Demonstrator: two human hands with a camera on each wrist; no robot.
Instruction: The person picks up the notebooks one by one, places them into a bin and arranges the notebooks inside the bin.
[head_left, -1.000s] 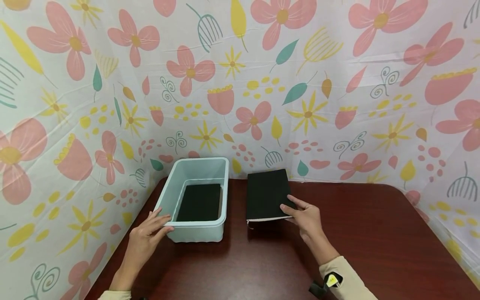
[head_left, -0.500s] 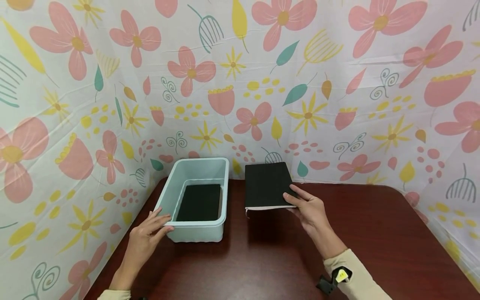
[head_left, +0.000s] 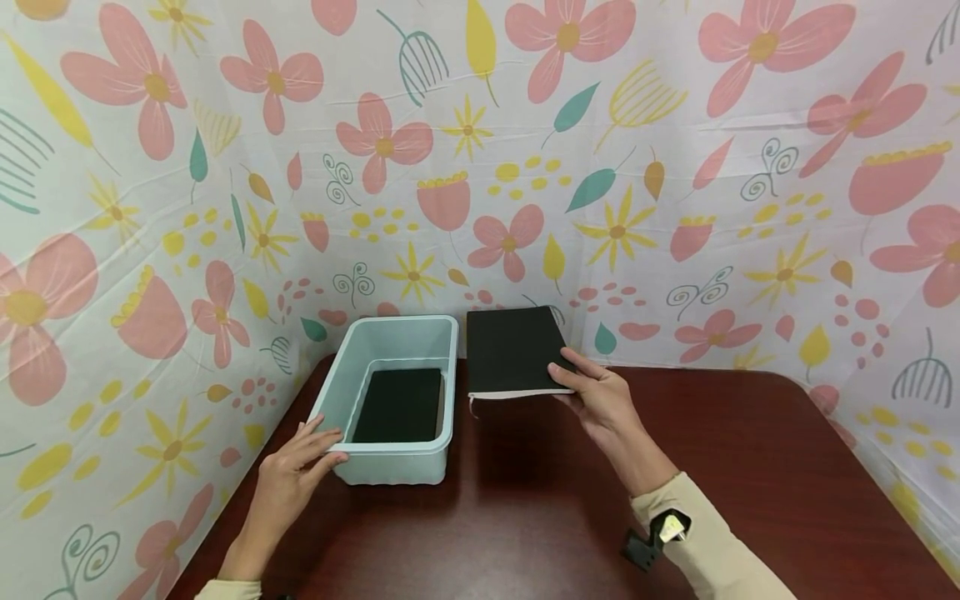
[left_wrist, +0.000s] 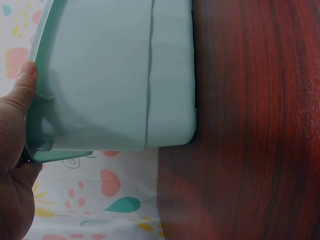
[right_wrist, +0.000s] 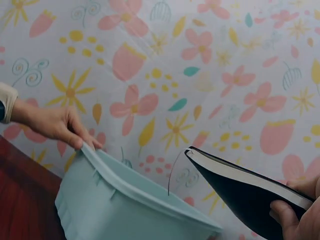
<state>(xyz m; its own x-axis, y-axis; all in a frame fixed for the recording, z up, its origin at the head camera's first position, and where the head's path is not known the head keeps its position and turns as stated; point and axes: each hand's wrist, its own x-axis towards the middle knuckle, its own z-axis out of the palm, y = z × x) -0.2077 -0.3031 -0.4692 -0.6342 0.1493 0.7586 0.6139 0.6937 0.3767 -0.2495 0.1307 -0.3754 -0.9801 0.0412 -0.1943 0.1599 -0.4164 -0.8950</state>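
My right hand [head_left: 600, 400] grips a black notebook [head_left: 513, 350] by its right edge, thumb on the cover and other fingers partly hidden beneath. The notebook is held above the table, right of the bin; a thin ribbon hangs from its page edge [right_wrist: 240, 177] in the right wrist view. My left hand [head_left: 288, 475] holds the near left corner of a pale green plastic bin [head_left: 390, 465], its thumb [left_wrist: 25, 82] at the rim in the left wrist view. Flat on the bin's floor lies another black, book-like item [head_left: 399, 406].
The bin stands on a dark red-brown wooden table [head_left: 750, 467], near its left edge. A floral cloth [head_left: 525, 167] hangs close behind the table and along its left side.
My right hand has raised the notebook further from the table and moved it left, closer to the bin. My left hand and the bin have stayed in place.
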